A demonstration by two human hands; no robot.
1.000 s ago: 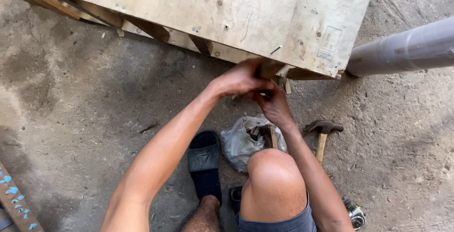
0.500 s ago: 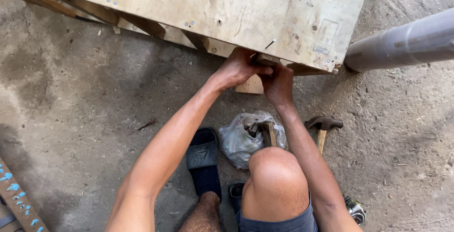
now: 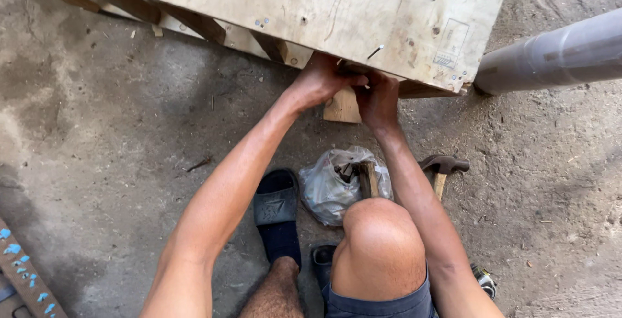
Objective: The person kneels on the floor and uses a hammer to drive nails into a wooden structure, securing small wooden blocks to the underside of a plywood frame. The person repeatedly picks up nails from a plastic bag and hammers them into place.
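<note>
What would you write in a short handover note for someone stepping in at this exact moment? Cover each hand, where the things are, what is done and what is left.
Left hand: pressed on the near edge of the plywood panel, fingers curled under it; anything gripped is hidden.
Right hand: beside the left, fingers at the same edge, just above a small wooden block under the panel.
Claw hammer lies untouched on the concrete floor right of the right forearm. A plastic bag sits by the knee.
Done: one bent nail sticks out of the panel.
Left: block not visibly fixed.

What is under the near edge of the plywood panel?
Under the plywood panel: wooden battens and a small wood block. Both hands, left, right, cover the spot between.
</note>
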